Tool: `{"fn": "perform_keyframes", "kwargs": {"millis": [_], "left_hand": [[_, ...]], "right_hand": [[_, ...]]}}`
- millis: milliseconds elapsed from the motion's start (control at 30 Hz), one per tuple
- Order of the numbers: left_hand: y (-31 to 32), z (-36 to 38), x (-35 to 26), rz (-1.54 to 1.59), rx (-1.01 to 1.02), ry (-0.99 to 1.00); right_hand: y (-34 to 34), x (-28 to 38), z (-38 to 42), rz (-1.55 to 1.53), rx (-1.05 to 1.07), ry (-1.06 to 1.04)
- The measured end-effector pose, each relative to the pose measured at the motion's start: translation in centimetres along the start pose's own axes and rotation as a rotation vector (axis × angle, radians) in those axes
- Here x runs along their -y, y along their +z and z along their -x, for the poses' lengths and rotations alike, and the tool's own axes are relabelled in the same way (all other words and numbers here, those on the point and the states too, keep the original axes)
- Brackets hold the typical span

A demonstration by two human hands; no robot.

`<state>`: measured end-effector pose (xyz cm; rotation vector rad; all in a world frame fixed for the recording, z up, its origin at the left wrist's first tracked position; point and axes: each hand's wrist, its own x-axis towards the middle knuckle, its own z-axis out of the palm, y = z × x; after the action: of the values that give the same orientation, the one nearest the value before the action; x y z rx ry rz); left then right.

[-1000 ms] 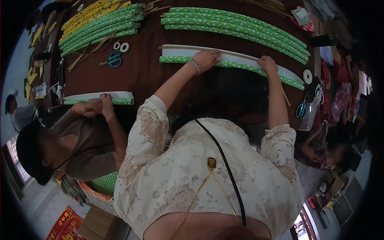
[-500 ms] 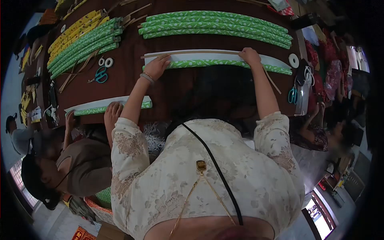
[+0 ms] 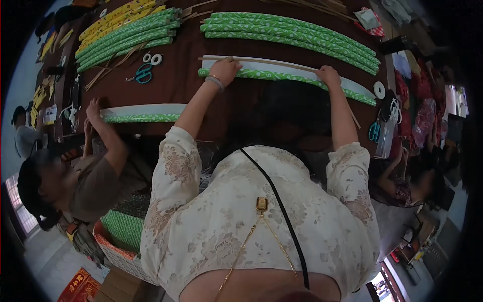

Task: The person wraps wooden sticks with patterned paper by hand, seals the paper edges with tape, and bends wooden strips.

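In front of me lies a partly rolled sheet of green patterned wrapping paper (image 3: 287,75), its white inner side facing up. A thin brown strip (image 3: 282,65) runs along the white side near the far edge. My left hand (image 3: 226,69) is closed over the strip toward the sheet's left end, fingers curled. My right hand (image 3: 329,76) also has curled fingers, at the strip and paper further right; its fingertips are partly hidden. Just beyond the sheet are finished green rolls (image 3: 292,40) lying side by side.
A tape roll (image 3: 379,90) and teal scissors (image 3: 374,132) lie at right. Other scissors (image 3: 143,73), more tape, and yellow rolls (image 3: 118,21) beside green ones are at left. A co-worker's hand (image 3: 93,109) is by another paper sheet (image 3: 146,110). A basket (image 3: 118,246) stands below.
My view has turned, shifting the table's contents right and slightly tilting them. Both my hands stay at the sheet; the left one is more curled. The co-worker's arm has moved to their sheet's left end.
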<state>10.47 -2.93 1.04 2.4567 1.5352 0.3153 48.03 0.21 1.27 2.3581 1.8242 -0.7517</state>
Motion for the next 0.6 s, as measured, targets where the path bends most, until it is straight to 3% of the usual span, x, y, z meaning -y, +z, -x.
{"fn": "perform_keyframes", "kwargs": {"millis": [133, 300, 400, 467, 500, 533, 600], "left_hand": [[0.7, -0.1, -0.9, -0.157, 0.016, -0.089], [0.9, -0.4, -1.2, -0.121, 0.032, -0.111], [0.8, -0.9, -1.7, 0.015, -0.038, -0.291], [0.3, -1.4, -3.3, -0.122, 0.044, -0.422], [2.1, -1.5, -2.9, -0.196, -0.107, -0.417], [2.5, -2.0, -3.8, -0.188, -0.1, -0.398], [3.2, -2.5, -5.5, -0.242, -0.32, -0.254]], "right_hand": [[0.2, -0.1, -0.9, 0.015, 0.011, -0.009], [0.5, 0.1, -0.3, -0.012, -0.036, -0.024], [0.4, 0.8, 0.4, 0.061, -0.056, -0.026], [0.9, 0.5, 0.4, 0.016, -0.081, -0.02], [1.3, 0.3, 0.1, 0.054, -0.092, -0.019], [1.5, 0.3, -0.1, 0.09, -0.104, -0.023], [1.5, 0.4, 0.0, 0.098, -0.102, -0.011]]}}
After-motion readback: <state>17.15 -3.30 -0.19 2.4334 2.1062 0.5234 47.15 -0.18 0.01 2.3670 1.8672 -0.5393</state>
